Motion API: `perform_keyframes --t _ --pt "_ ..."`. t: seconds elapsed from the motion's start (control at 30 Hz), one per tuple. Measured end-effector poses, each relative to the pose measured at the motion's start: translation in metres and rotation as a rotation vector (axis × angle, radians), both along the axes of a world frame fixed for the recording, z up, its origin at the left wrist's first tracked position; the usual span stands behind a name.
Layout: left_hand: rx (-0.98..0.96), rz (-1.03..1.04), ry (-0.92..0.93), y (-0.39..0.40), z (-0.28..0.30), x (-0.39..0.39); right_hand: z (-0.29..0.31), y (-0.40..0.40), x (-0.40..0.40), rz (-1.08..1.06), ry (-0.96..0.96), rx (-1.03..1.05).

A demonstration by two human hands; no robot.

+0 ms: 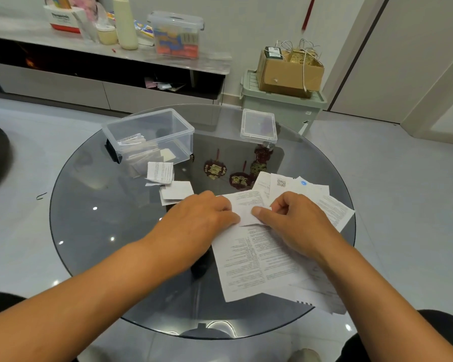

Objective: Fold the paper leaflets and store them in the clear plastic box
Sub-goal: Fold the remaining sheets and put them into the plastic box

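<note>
Together, left hand and right hand pinch the leaflet at its folded top edge; fingers clamped on paper.

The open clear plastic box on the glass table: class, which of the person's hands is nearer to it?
Left. The left hand lies just below and right of the clear plastic box, beside two folded leaflets. The right hand sits further right, across the leaflet both hands are folding.

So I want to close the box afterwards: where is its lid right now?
In the head view the lid lies flat at the far right of the glass table, apart from the open clear box on the far left, just beyond the red ornaments.
</note>
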State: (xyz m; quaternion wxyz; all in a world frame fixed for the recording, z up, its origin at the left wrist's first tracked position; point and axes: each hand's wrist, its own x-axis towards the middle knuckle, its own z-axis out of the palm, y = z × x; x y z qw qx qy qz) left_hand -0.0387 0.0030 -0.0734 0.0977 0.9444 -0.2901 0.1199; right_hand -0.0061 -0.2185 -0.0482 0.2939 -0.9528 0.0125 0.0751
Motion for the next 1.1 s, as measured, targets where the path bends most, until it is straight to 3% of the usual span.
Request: perform_keyframes --t 0.23,0.33,0.47,0.67,0.87,1.1 --pt "-0.169 0.045 0.111 0.009 -0.003 0.01 0.014 0.006 -0.011 0.112 0.002 0.435" --pt "-0.315 0.176 0.184 0.009 0.0 0.011 0.015 0.01 -0.014 0.216 -0.023 0.535" --pt "-0.56 0.316 0.399 0.011 0.008 0.011 0.01 0.017 -0.019 0.35 -0.015 0.44" --pt "-0.534 0.242 0.642 0.023 0.03 0.006 -0.008 0.026 -0.016 0.353 -0.062 0.245" --pt "-0.293 0.257 0.407 0.017 0.016 0.008 -0.012 0.031 -0.003 0.212 -0.111 0.242" --pt "-0.289 0.291 0.244 0.021 0.001 0.017 -0.006 0.022 0.006 0.28 0.018 0.221"
